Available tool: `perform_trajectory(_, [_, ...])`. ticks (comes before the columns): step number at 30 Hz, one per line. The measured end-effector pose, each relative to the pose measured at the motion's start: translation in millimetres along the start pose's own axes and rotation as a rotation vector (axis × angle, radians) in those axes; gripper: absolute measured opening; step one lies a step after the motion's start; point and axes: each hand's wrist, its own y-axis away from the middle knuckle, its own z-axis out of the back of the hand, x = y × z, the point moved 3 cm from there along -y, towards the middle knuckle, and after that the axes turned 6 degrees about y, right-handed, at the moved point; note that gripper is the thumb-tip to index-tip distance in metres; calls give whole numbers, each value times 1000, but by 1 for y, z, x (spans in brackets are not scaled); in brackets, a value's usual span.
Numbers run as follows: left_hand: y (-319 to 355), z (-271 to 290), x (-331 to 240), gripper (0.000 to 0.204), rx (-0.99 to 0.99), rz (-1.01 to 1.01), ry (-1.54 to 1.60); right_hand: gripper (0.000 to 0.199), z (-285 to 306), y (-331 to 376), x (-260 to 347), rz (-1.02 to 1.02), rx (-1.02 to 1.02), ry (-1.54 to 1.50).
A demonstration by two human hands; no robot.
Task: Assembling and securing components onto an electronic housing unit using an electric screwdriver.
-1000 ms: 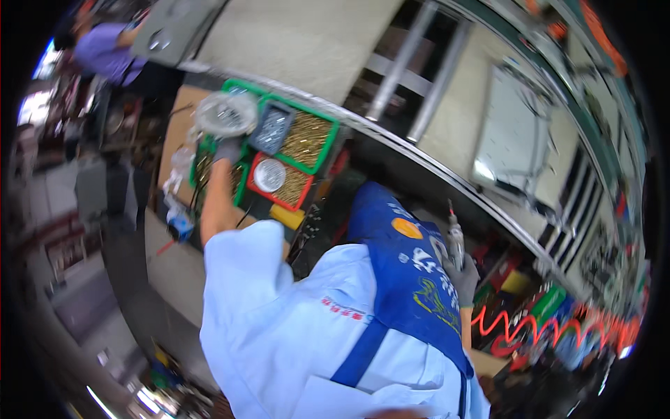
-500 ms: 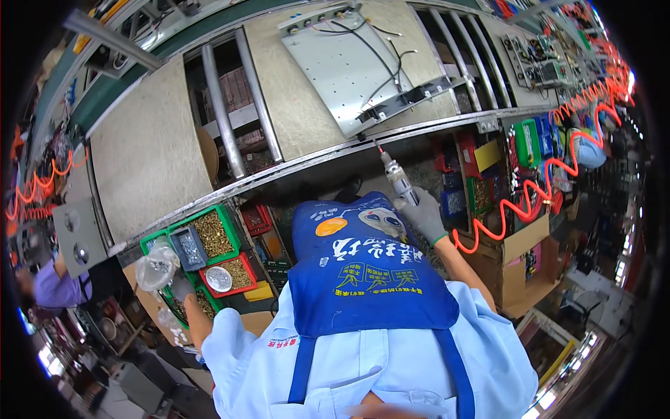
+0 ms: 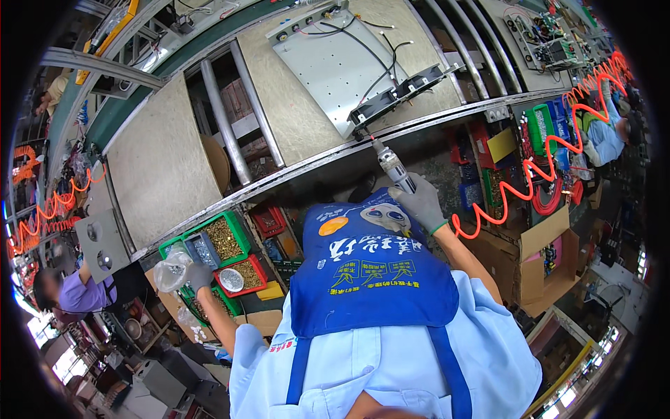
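Observation:
My right hand (image 3: 421, 202), in a grey glove, is wrapped round a silver power screwdriver (image 3: 394, 169). Its red-tipped bit points away from me, close to the bench's near edge and the corner of a grey metal panel (image 3: 328, 73). A row of black fans (image 3: 398, 95) runs along that panel, with loose black cables on it. At the left, my gloved left hand (image 3: 200, 275) is at the near end of a small grey bin (image 3: 201, 248) of screws, beside a clear plastic bag (image 3: 171, 271). Its fingertips are too hidden to read.
Brass-coloured fasteners fill a green bin (image 3: 225, 237) and a red bin (image 3: 246, 274), where a round white container (image 3: 231, 280) sits. Metal rollers (image 3: 227, 126) cross the bench. An orange coiled hose (image 3: 530, 178) hangs at right above a cardboard box (image 3: 541, 269). A person in purple (image 3: 84, 290) is at far left.
My left hand has shifted slightly away from me, toward the grey bin. The screwdriver's tip has moved nearer the panel's corner. The whole view has turned a little.

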Motion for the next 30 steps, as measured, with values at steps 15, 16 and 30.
perform_trajectory(15, [-18, 191, -481, 23, 152, -511, 1385, 51, 23, -6, -11, 46, 109, -83])
perform_trajectory(16, [-23, 193, -496, 23, 172, -560, 1389, 51, 23, -8, -11, 52, 117, -93])
perform_trajectory(30, [-54, 204, -524, 21, 275, -757, 990, 34, 31, -18, 2, -46, 287, -243])
